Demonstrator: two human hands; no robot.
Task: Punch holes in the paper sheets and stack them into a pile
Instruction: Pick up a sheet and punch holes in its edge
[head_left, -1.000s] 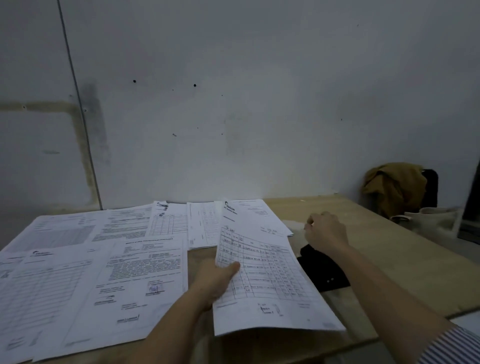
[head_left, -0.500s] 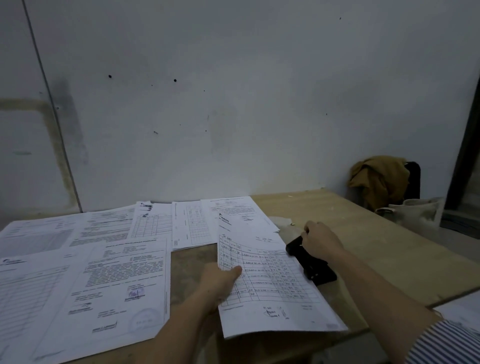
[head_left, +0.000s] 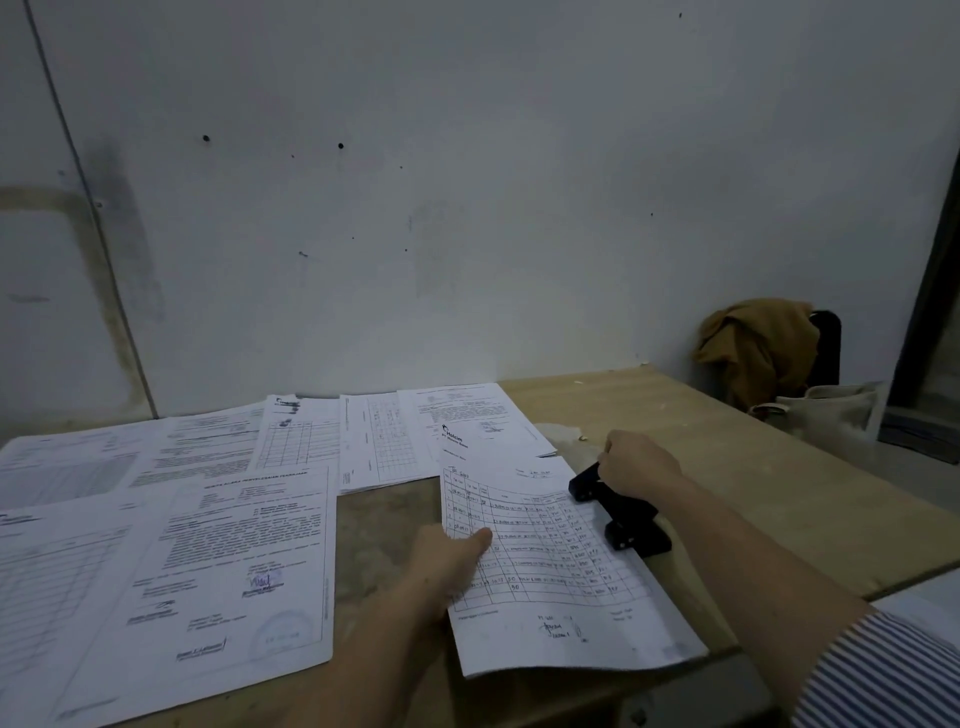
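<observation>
My left hand (head_left: 447, 558) pinches the left edge of a printed table sheet (head_left: 550, 566), thumb on top, and the sheet lies curved on the wooden table (head_left: 727, 467). Its right edge sits in the mouth of a black hole punch (head_left: 623, 512). My right hand (head_left: 636, 462) is closed over the punch's far end and lever. Several other printed sheets (head_left: 218, 545) lie spread over the table's left half, and more sheets (head_left: 384, 436) lie along the wall side.
A grey wall (head_left: 467, 208) stands behind the table. At the far right a mustard cloth (head_left: 753, 343) hangs over a dark chair, with a pale bag (head_left: 836, 415) beside it. The table's near edge runs under the held sheet.
My right hand came down onto the black hole punch and now grips it. The sheet's right edge has slid to the punch. My left hand kept its hold on the sheet.
</observation>
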